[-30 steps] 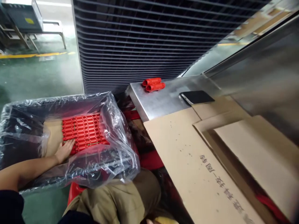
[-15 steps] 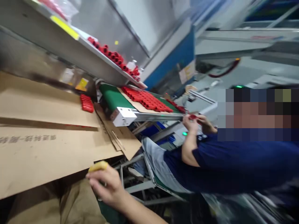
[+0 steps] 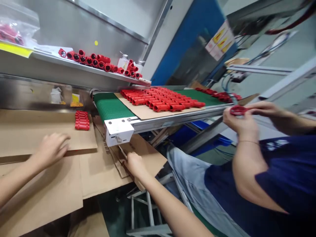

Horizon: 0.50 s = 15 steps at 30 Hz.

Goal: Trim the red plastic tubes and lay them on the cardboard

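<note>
My left hand (image 3: 53,148) hovers at or just over the front edge of a cardboard sheet (image 3: 37,123), fingers loosely stretched and nothing in them. A small row of joined red tubular plastic parts (image 3: 82,120) lies on that sheet, to the right of this hand. My right hand (image 3: 135,164) is closed at the near end of a thin light stick (image 3: 122,151), over brown cardboard pieces (image 3: 150,154) below the conveyor's end. Its fingertips are partly hidden. Rows of red tubular parts (image 3: 163,98) lie on cardboard on the green conveyor belt (image 3: 108,105).
A metal shelf (image 3: 98,70) above holds more red tubes, small bottles and a plastic bag (image 3: 18,24). The conveyor's white end block (image 3: 118,132) juts out near my right hand. At right, a co-worker in dark blue (image 3: 278,171) holds a red part (image 3: 238,111).
My view has swung left and levelled. My left hand has come into view over the cardboard. My right hand has moved forward to the thin stick and closed there.
</note>
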Each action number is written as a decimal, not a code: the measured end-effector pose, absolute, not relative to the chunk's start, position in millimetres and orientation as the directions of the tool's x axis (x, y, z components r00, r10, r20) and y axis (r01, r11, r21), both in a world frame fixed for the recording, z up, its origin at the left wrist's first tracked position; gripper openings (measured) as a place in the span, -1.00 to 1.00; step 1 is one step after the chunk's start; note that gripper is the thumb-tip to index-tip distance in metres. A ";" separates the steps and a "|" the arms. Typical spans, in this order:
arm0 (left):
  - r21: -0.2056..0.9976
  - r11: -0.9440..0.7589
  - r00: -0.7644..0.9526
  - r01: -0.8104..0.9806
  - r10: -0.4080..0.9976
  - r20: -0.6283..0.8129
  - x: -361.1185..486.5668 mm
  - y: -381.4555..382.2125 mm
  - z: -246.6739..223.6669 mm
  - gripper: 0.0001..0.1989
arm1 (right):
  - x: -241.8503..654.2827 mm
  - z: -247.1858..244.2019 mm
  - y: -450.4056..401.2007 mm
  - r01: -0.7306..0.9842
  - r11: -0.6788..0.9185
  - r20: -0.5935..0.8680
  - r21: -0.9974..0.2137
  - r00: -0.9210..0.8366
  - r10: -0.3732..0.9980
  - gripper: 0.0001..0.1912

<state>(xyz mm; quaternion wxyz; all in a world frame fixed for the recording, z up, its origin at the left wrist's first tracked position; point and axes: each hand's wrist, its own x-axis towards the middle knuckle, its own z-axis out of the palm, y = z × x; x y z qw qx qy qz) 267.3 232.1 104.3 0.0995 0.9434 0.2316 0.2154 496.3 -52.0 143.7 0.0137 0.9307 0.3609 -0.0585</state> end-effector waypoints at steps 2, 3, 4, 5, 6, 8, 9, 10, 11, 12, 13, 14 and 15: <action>0.229 -0.868 0.810 0.441 0.495 0.314 304.1 236.8 120.7 -0.75 | 489.7 154.1 -70.5 0.710 -0.701 -0.141 -0.070 0.689 0.711 -0.89; 0.211 -0.859 0.809 0.466 0.510 0.292 325.8 240.5 125.5 -0.79 | 485.0 158.3 -83.6 0.726 -0.679 -0.159 -0.109 0.662 0.732 -0.90; 0.197 -0.853 0.810 0.483 0.521 0.271 346.6 244.7 128.3 -0.82 | 479.7 161.3 -98.6 0.742 -0.650 -0.168 -0.161 0.629 0.759 -0.91; 0.191 -0.846 0.807 0.498 0.532 0.255 364.3 248.7 129.9 -0.84 | 473.9 162.7 -114.6 0.759 -0.605 -0.163 -0.242 0.583 0.796 -0.89; 0.193 -0.838 0.804 0.510 0.544 0.240 377.5 252.1 131.1 -0.86 | 468.1 162.4 -130.7 0.747 -0.531 -0.131 -0.400 0.527 0.840 -0.86; 0.221 -0.820 0.795 0.529 0.569 0.210 388.4 256.2 134.8 -0.85 | 457.1 157.3 -159.9 0.560 -0.363 -0.112 -0.745 0.432 0.895 -0.83; 0.247 -0.807 0.789 0.536 0.583 0.195 386.3 256.4 138.3 -0.83 | 452.0 152.8 -171.5 0.386 -0.285 -0.117 -0.877 0.405 0.907 -0.76; 0.281 -0.793 0.782 0.541 0.597 0.178 379.7 254.9 142.8 -0.80 | 447.3 147.1 -180.5 0.202 -0.221 -0.126 -0.954 0.399 0.908 -0.67; 0.325 -0.776 0.777 0.541 0.609 0.161 369.0 251.2 148.1 -0.76 | 442.6 140.6 -186.6 0.037 -0.159 -0.130 -0.987 0.414 0.901 -0.58; 0.379 -0.755 0.773 0.535 0.618 0.142 354.8 244.9 153.5 -0.72 | 437.9 133.3 -189.6 -0.082 -0.089 -0.117 -0.993 0.449 0.886 -0.51; 0.441 -0.731 0.774 0.521 0.622 0.117 337.3 235.3 158.1 -0.67 | 432.8 125.6 -189.4 -0.150 -0.005 -0.078 -0.989 0.484 0.871 -0.48; 0.509 -0.701 0.781 0.500 0.619 0.085 317.0 222.2 161.3 -0.62 | 427.3 118.0 -186.2 -0.182 0.067 -0.038 -0.981 0.520 0.854 -0.49; 0.580 -0.659 0.791 0.479 0.611 0.042 294.5 205.6 162.3 -0.55 | 421.2 110.9 -180.1 -0.199 0.115 -0.013 -0.973 0.546 0.837 -0.53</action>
